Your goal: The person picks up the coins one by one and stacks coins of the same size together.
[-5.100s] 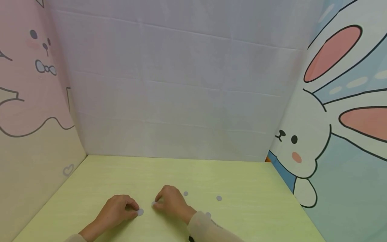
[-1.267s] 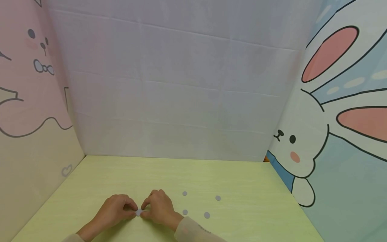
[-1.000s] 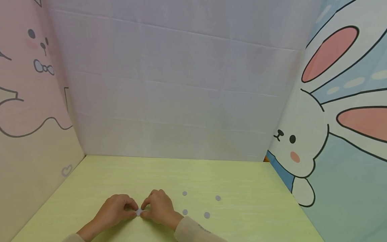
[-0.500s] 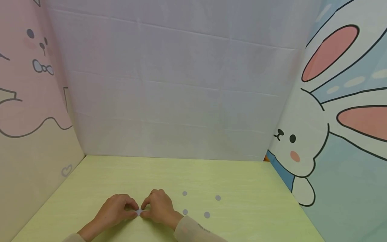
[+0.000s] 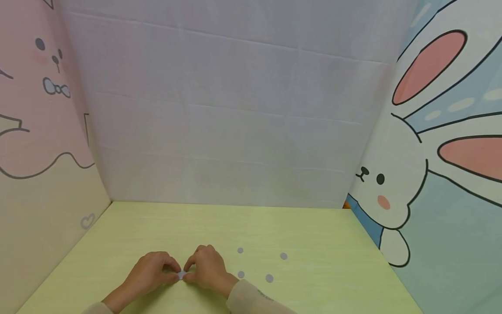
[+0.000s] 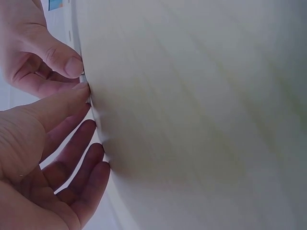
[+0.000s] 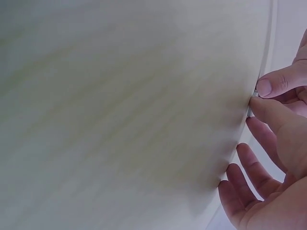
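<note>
Low on the table, in the head view, a flat grey coin-like disc [image 5: 181, 275] lies between both hands. My left hand [image 5: 150, 270] holds its left side with thumb and forefinger. From the other side, my right hand [image 5: 208, 268] holds the right edge in the same way. Fingertips of the two hands almost meet over it and hide much of its rim; whether a second disc lies stacked there I cannot tell. In the left wrist view the left thumb [image 6: 67, 98] touches the tabletop, other fingertips resting on it too. The right wrist view has the right thumb [image 7: 268, 110] down likewise.
Several loose grey discs of differing size lie to the right: a small one [image 5: 240, 250], one farther right [image 5: 283, 256], one by the right wrist [image 5: 241, 274] and a larger one [image 5: 269, 278]. Pale cloth walls [image 5: 227, 131] enclose the yellow-green table [image 5: 313, 235].
Since about five seconds ago, my right hand has moved left and nearer, from a separate disc to the one at my left hand. Over the last second both hands stay almost still.
</note>
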Demonstrator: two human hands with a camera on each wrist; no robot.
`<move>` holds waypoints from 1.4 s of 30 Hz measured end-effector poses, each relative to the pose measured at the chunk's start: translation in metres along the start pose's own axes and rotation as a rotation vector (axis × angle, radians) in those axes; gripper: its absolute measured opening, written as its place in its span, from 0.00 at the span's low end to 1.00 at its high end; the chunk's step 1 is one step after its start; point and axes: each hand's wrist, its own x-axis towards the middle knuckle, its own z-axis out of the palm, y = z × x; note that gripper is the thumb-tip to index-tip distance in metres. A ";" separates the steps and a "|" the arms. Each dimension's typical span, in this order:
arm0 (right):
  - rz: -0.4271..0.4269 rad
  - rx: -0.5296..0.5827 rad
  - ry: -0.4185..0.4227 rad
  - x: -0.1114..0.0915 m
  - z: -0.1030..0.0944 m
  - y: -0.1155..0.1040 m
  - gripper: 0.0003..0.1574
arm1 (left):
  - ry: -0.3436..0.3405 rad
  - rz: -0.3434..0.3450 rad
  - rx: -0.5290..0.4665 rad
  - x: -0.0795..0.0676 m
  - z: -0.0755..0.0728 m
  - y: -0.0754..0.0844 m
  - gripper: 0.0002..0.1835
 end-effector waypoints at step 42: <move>-0.006 0.203 -0.076 -0.026 -0.065 0.077 0.12 | -0.015 -0.064 -0.030 0.002 0.000 0.002 0.09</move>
